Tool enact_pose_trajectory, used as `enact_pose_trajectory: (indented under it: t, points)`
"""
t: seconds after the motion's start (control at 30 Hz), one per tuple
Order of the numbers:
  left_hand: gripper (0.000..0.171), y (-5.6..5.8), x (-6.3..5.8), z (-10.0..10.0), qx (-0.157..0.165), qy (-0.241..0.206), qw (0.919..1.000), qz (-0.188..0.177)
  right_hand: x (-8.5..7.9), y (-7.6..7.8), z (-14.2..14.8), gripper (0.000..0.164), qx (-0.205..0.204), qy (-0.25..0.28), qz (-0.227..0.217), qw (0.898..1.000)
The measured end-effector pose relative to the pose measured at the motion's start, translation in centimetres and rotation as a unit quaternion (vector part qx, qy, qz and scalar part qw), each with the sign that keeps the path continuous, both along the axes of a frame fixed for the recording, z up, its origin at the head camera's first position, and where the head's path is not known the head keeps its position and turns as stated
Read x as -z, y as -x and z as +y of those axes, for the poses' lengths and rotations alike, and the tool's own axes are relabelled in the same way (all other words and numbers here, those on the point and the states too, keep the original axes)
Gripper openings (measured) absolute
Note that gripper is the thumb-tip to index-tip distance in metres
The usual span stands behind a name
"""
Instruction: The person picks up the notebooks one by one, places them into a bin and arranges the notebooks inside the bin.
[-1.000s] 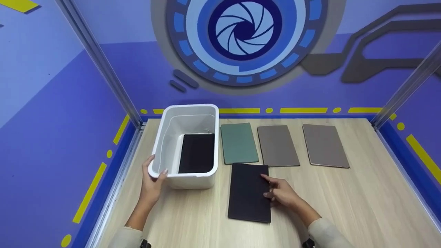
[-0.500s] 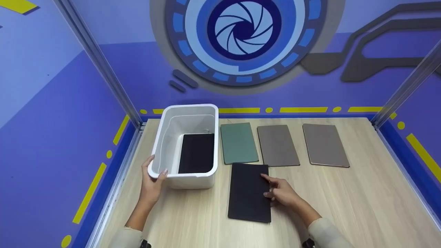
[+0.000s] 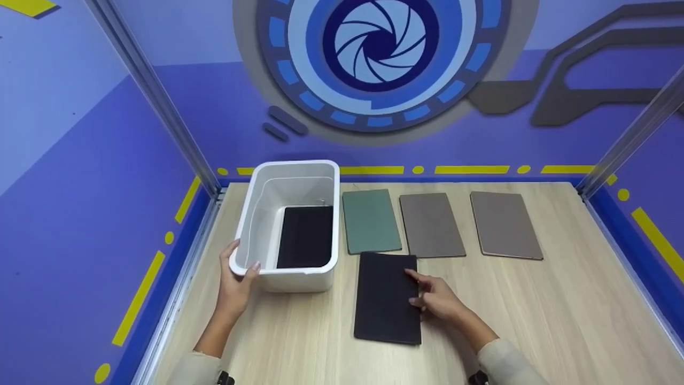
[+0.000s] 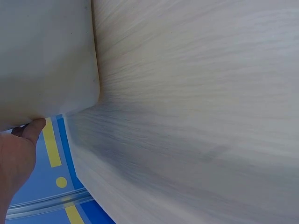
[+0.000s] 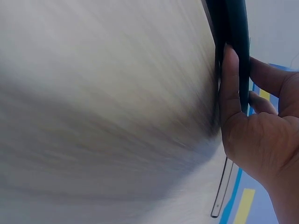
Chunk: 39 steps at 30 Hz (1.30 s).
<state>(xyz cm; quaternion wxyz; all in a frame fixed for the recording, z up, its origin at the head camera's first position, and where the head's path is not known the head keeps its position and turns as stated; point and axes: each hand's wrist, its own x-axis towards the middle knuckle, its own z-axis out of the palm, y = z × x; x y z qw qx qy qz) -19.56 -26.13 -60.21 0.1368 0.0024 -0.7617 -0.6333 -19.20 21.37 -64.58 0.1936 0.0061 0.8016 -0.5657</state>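
One black notebook (image 3: 385, 302) extends left from the right hand (image 3: 441, 299), the nearer, which I see pinching its edge; its long axis points away. Farther left, the left hand (image 3: 234, 289) grips a white bin (image 3: 294, 283).

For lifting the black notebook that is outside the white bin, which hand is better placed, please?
Probably the right hand: its fingers pinch the black notebook at the right edge. The left hand grips the rim of the white bin at its near left corner, apart from that notebook.
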Motion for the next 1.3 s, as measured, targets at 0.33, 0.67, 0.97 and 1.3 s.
enact_pose_trajectory:
  t: [0.33, 0.67, 0.97, 1.3]
  points:
    - [0.075, -0.2, 0.0, -0.2, -0.002, -0.003, 1.0000, 0.000, 0.4, 0.0, 0.4, 0.076, -0.020, 0.014, -0.002, 1.000]
    - [0.076, -0.1, -0.1, -0.4, -0.001, 0.006, 1.0000, -0.001, 0.7, -0.1, 0.4, 0.077, -0.007, 0.028, -0.007, 1.000]
    - [0.075, 0.1, 0.0, -0.1, -0.009, 0.016, 0.9998, 0.010, 0.9, 0.2, 0.9, 0.078, -0.013, 0.057, -0.013, 0.998]
    - [0.077, 0.2, 0.0, 0.0, -0.006, 0.012, 0.9999, 0.003, 0.8, 0.3, 1.2, 0.078, -0.008, 0.068, -0.025, 0.997]
